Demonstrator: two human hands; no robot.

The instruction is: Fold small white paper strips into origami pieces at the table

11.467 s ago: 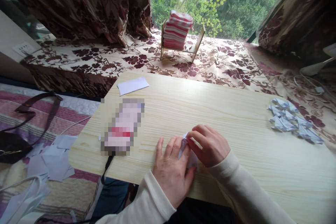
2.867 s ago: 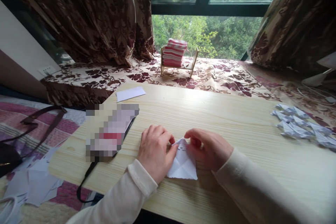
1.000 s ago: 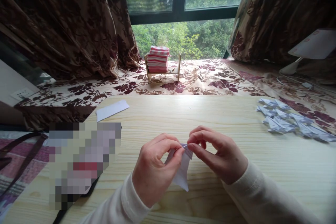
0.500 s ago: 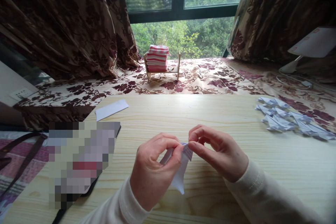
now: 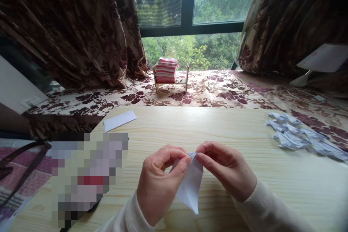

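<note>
A partly folded piece of white paper [image 5: 191, 187] hangs between my hands above the table, its pointed end downward and faint print near its right edge. My left hand [image 5: 162, 183] pinches the paper's upper left between thumb and fingers. The upper right edge is gripped by my right hand [image 5: 227, 168], thumb and index finger pressed together on it. Part of the sheet lies hidden behind my left hand. Several folded paper pieces [image 5: 296, 133] sit in a cluster at the table's right side.
The light wooden table [image 5: 212, 127] carries a flat white paper strip [image 5: 120, 120] at its back left. A blurred-out object [image 5: 92, 174] lies at left. Behind are a small wooden stand [image 5: 171, 83] with stacked pink-and-white cloths [image 5: 166, 70] and a lamp [image 5: 322, 58] at right.
My right hand has closed on the paper's upper right edge, and more of the sheet now shows between my hands. The view has tilted slightly upward.
</note>
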